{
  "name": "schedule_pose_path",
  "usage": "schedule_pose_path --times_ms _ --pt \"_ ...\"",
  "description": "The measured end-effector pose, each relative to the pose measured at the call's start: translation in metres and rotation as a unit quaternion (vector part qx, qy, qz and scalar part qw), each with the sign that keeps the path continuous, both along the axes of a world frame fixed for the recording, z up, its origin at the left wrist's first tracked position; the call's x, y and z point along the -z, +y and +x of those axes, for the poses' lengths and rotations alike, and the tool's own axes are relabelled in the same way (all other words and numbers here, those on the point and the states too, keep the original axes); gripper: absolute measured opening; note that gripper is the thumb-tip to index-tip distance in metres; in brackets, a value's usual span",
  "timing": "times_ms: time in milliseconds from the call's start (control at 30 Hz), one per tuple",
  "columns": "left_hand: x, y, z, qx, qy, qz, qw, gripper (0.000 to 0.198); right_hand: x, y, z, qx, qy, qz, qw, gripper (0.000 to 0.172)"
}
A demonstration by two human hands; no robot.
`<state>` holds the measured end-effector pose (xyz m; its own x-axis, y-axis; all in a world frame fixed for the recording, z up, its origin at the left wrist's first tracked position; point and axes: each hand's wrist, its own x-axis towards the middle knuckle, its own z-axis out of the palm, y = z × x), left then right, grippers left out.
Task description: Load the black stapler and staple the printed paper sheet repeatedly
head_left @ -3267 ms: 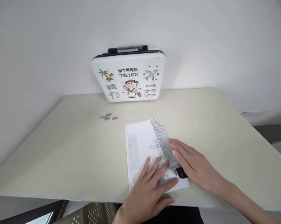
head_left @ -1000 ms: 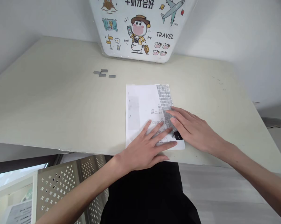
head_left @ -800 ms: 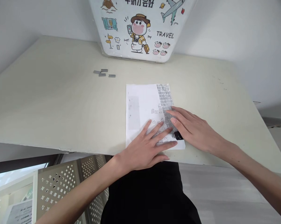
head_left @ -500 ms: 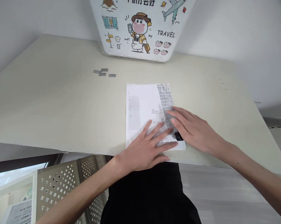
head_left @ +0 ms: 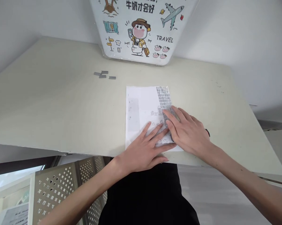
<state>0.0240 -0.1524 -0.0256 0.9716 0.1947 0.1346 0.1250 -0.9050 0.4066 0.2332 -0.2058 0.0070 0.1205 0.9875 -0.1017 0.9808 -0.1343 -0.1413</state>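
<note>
Printed paper sheets (head_left: 144, 100) lie on the table, text and a grey band along their right side. My left hand (head_left: 149, 148) rests flat across the lower part of the paper with its fingers spread. Over the right edge lies my right hand (head_left: 187, 131), its palm covering a black stapler (head_left: 207, 132). Only the stapler's dark ends show, one at the paper and one beyond the back of the hand. The fingers of my right hand stretch forward onto the grey band.
Several grey staple strips (head_left: 104, 75) lie at the back left of the table (head_left: 61, 103). Tiny loose bits (head_left: 217, 85) lie at the far right. A cartoon-printed white board (head_left: 141, 34) stands at the back. A perforated beige basket (head_left: 58, 187) is below the front edge.
My right hand has shifted slightly left over the paper, with the stapler under it. The stapler's rear end now shows. My left hand has stayed nearly still.
</note>
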Motion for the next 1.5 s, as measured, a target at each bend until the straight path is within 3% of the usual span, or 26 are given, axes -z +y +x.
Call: schedule_pose_path --times_ms 133,200,267,333,433,567,633,767,1000,1267,1367,1500 --pt "-0.007 -0.003 0.002 -0.003 0.010 0.001 1.000 0.053 -0.017 -0.010 0.030 0.027 0.190 0.013 0.981 0.050" --pt "-0.014 -0.003 0.004 -0.005 0.019 0.002 1.000 0.054 -0.020 -0.020 0.046 -0.026 0.239 0.042 0.970 0.046" --pt "-0.021 -0.003 0.005 -0.005 0.027 -0.003 1.000 0.056 -0.016 -0.031 0.061 -0.106 0.244 0.056 0.962 0.041" --pt "-0.028 -0.001 0.003 0.001 0.030 -0.014 0.999 0.057 -0.009 -0.042 0.072 -0.142 0.232 0.069 0.960 0.036" --pt "-0.034 0.008 -0.006 -0.036 0.027 -0.022 0.999 0.056 0.002 -0.056 0.085 -0.105 0.237 0.081 0.962 0.035" --pt "-0.034 0.023 -0.026 -0.170 0.028 0.005 0.985 0.057 0.010 -0.070 0.105 -0.027 0.268 0.077 0.960 0.036" --pt "-0.033 0.029 -0.035 -0.205 0.039 0.021 0.978 0.060 0.013 -0.075 0.113 0.010 0.288 0.079 0.954 0.036" --pt "-0.028 0.037 -0.045 -0.220 0.058 0.055 0.972 0.063 0.025 -0.082 0.112 0.052 0.297 0.152 0.941 0.032" --pt "-0.015 0.052 -0.043 -0.195 0.058 0.095 0.974 0.058 0.051 -0.085 0.073 0.126 0.299 0.246 0.913 0.028" --pt "-0.004 0.047 -0.007 -0.177 0.033 0.127 0.976 0.057 0.052 -0.090 0.076 0.251 0.308 0.328 0.857 0.035" --pt "0.003 0.042 0.024 -0.161 0.024 0.128 0.978 0.057 0.044 -0.090 0.073 0.259 0.316 0.355 0.841 0.031" --pt "0.015 0.031 0.086 -0.128 0.016 0.097 0.987 0.059 0.027 -0.087 0.065 0.227 0.328 0.366 0.841 0.030"
